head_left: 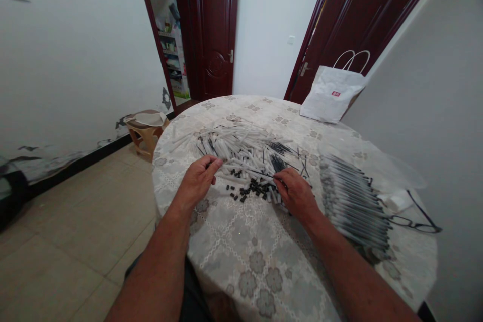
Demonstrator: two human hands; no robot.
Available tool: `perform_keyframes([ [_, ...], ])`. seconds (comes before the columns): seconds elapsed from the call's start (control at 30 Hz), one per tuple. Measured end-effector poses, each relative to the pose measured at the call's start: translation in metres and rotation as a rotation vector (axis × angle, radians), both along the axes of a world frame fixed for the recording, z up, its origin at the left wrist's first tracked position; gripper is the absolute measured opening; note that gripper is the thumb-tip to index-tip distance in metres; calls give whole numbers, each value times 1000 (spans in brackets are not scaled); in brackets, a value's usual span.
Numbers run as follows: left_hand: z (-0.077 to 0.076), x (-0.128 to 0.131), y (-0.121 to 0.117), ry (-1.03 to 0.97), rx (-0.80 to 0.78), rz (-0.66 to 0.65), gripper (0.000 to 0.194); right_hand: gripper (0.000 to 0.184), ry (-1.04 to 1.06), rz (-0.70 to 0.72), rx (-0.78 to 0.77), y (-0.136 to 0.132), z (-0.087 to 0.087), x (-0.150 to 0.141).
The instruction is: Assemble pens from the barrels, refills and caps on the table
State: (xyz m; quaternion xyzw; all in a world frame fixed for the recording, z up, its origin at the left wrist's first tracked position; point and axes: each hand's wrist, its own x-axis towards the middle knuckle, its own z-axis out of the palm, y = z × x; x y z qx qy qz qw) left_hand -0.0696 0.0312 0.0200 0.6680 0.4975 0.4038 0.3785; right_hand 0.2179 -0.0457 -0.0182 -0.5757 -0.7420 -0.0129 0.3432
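Right hand (296, 191), fingertips closed on one end of a thin dark rod (260, 173), which spans the middle of the round table toward the left hand (199, 178); the left thumb and forefinger are drawn close together, but whether they grip anything cannot be told. Beneath and beyond lie loose translucent white plastic tubes (241, 136), with short black cylindrical pieces (258, 186) nearer the front edge. Likely faults: a slackened pinch could drop the rod among its look-alikes; a low wrist could scatter the black pieces — they are small and loose — and a rightward sweep of the forearm could skew the row of slender grey rods (350, 201) or nudge the black-framed eyeglasses (409, 221) toward the right edge. Markings: a red label (335, 93) on the white paper bag (324, 98) at the far right edge — its pale characters too small to read.
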Motion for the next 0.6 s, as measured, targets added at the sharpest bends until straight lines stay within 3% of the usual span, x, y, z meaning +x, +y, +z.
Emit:
perform_keyframes([
  [0.27,-9,8,-2,7,12,-133,35,19,10,80,25,-1,-3,-10],
  [0.6,-14,27,-11,-84,-45,-171,32,18,79,120,4,-2,-6,-24],
])
